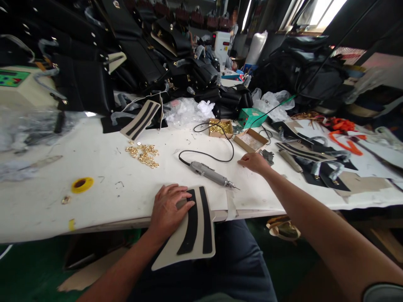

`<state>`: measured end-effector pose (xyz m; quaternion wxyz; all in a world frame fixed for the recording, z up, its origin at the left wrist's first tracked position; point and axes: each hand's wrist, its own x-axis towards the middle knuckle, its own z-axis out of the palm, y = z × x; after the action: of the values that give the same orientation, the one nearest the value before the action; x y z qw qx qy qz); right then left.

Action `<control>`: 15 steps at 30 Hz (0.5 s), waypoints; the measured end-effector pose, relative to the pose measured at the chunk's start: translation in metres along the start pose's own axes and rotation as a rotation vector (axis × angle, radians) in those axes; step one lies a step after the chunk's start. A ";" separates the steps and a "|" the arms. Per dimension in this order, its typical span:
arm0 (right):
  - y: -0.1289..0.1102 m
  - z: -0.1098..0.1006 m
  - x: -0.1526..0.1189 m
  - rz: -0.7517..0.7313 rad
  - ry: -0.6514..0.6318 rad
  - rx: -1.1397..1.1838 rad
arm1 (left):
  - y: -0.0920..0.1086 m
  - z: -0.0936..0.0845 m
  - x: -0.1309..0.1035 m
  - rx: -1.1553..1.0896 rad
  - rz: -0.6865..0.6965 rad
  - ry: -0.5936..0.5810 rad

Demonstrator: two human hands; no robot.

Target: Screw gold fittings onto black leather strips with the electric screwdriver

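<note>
My left hand [170, 209] grips a beige bag panel [199, 226] with two black strips on it, thumb lying on top. The panel rests on the table's front edge and hangs over my lap. Fingers pinched together, my right hand [254, 162] is low over the tabletop, beside small dark grey metal pieces [268, 157]. Anything in that pinch is too small or hidden to make out. Between the hands lies a grey electric screwdriver [210, 173], its bit pointing right. A shallow cardboard box [251, 140] sits just beyond my right hand.
Gold-coloured metal fittings [145, 155] lie in a pile at left, near a yellow tape roll [82, 185]. A box of small gold parts [221, 128] and a green power unit [251, 118] stand behind the screwdriver's cable. Black bags [82, 84] crowd the back; strapped panels [305, 152] lie right.
</note>
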<state>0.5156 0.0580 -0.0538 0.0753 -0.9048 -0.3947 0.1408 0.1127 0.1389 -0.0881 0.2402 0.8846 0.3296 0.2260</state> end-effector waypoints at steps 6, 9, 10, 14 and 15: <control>0.006 0.005 0.008 0.020 -0.008 0.094 | 0.001 0.000 0.000 0.003 0.007 -0.006; 0.011 0.002 0.006 0.037 0.016 0.120 | 0.001 0.000 0.001 -0.002 -0.001 0.000; 0.012 0.000 0.004 0.039 0.030 0.128 | 0.001 0.000 0.001 -0.003 -0.002 0.000; 0.018 -0.008 -0.016 0.026 0.082 0.158 | 0.001 -0.001 0.001 0.007 0.004 -0.008; 0.020 -0.010 -0.023 0.014 0.084 0.161 | 0.002 -0.001 0.001 0.011 0.009 -0.007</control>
<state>0.5178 0.0273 -0.0453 0.1632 -0.9038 -0.3721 0.1343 0.1139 0.1389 -0.0863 0.2355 0.8881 0.3262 0.2223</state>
